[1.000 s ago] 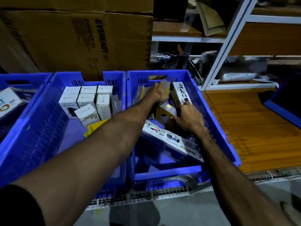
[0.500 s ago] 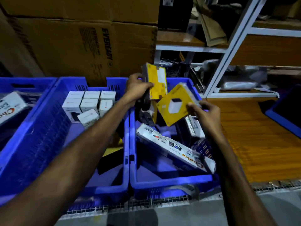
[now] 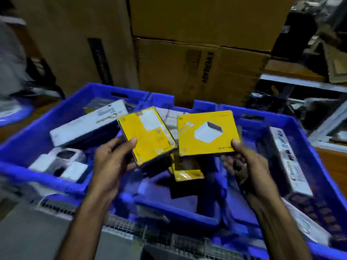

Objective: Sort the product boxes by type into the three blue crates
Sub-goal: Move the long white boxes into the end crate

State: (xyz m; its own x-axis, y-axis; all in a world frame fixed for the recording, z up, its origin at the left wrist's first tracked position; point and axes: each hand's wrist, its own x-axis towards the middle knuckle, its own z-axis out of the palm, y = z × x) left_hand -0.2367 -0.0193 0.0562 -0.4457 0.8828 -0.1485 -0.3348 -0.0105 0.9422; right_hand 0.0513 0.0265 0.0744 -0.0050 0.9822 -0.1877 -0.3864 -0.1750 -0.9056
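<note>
My left hand (image 3: pixel 110 166) grips a yellow charger box (image 3: pixel 148 136) by its lower left corner. My right hand (image 3: pixel 246 166) holds a second yellow charger box (image 3: pixel 206 134), face up, by its lower right corner. Both boxes hover above the middle blue crate (image 3: pixel 180 212), where another yellow box (image 3: pixel 187 174) lies beside dark ones. The left blue crate (image 3: pixel 37 177) contains a long white box (image 3: pixel 88 126) and small white boxes (image 3: pixel 60 164). The right blue crate (image 3: pixel 308 139) has a long white box (image 3: pixel 289 158) leaning along its right wall.
Large brown cardboard cartons (image 3: pixel 197 68) stand right behind the crates. White metal shelving (image 3: pixel 319 85) with clutter is at the right. A wire mesh edge (image 3: pixel 150 233) runs under the crates' near side. The picture is blurred by motion.
Both hands have carried their yellow boxes leftward from over the right crate to above the middle crate. The view has swung left, and the boxes now lie flatter, faces up.
</note>
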